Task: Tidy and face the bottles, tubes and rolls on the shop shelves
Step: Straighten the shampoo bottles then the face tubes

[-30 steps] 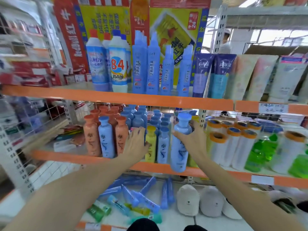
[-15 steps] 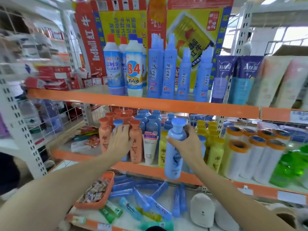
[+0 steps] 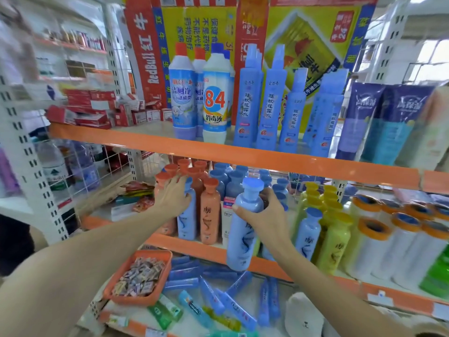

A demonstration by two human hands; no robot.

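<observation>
My right hand [image 3: 263,216] grips a light blue bottle [image 3: 243,229] with a round blue cap, held upright in front of the middle orange shelf [image 3: 209,250], its base below the shelf edge. My left hand [image 3: 173,195] rests on the front-row bottles at the left, fingers spread over a blue bottle [image 3: 187,222] and touching the orange bottles [image 3: 210,212] beside it. A white tube [image 3: 226,222] stands among them. Yellow bottles [image 3: 334,242] and another blue bottle [image 3: 307,233] stand to the right. White rolls with orange rims [image 3: 379,244] fill the far right.
The top shelf [image 3: 218,148] carries an "84" bottle [image 3: 215,98], tall blue spray bottles [image 3: 269,100] and purple tubes [image 3: 362,117]. Below lie loose blue tubes [image 3: 218,297], an orange tray of small packets [image 3: 138,278] and a white plush item [image 3: 303,317].
The view has shifted left. My right hand has carried the blue bottle along the shelf front. My left hand moved left from the yellow bottle to the blue and orange bottles.
</observation>
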